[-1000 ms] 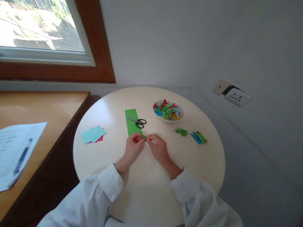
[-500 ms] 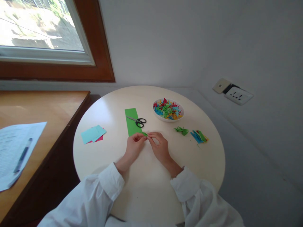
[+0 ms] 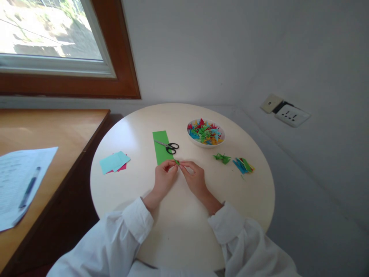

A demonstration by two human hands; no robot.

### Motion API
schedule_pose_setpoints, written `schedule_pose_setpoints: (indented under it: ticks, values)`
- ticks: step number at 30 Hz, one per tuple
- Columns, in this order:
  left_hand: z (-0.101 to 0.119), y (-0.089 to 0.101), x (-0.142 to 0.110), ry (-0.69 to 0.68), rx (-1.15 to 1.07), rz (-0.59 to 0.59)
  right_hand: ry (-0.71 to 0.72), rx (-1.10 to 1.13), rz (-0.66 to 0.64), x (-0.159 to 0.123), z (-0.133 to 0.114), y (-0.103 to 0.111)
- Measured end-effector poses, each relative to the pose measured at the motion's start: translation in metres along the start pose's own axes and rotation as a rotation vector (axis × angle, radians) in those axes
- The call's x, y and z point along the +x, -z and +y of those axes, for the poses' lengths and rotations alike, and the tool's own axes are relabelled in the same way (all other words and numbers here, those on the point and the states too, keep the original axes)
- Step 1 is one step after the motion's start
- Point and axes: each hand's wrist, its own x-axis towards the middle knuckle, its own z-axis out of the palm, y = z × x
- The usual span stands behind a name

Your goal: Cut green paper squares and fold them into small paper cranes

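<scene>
My left hand point(image 3: 165, 177) and my right hand point(image 3: 194, 177) meet over the middle of the round table point(image 3: 178, 231). Between their fingertips they pinch a small folded piece of green paper point(image 3: 177, 162), mostly covered by the fingers. Just beyond my left hand lies a green paper strip point(image 3: 161, 137), its near end behind the hand. A pair of scissors point(image 3: 170, 148) with black handles rests across the strip, tips to the left. Several folded green paper cranes point(image 3: 221, 158) lie to the right of my right hand.
A white bowl point(image 3: 206, 145) full of colourful folded paper stands at the back. Folded coloured paper strips point(image 3: 243, 166) lie at the right. Light blue and red paper pieces point(image 3: 113, 162) lie at the left. A wooden desk point(image 3: 72, 127) holds written sheets point(image 3: 17, 184) and a pen point(image 3: 29, 187).
The fingertips have shifted slightly around the green paper, and less of it shows now. The whole view has moved a little; the things on the table stay in place.
</scene>
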Motion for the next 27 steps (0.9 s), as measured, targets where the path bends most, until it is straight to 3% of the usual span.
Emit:
schedule_pose_setpoints:
  ticks: [14, 22, 27]
  values:
    - [0.007, -0.001, 0.0, 0.051, -0.032, 0.026, 0.067, 0.0, 0.019, 0.001, -0.003, 0.002]
    - [0.009, 0.006, 0.005, 0.16, -0.134, -0.089, -0.252, 0.244, 0.015, 0.002, -0.001, 0.002]
    - [0.01, 0.006, 0.005, 0.169, -0.154, -0.108, -0.281, 0.324, -0.023, 0.001, 0.005, 0.001]
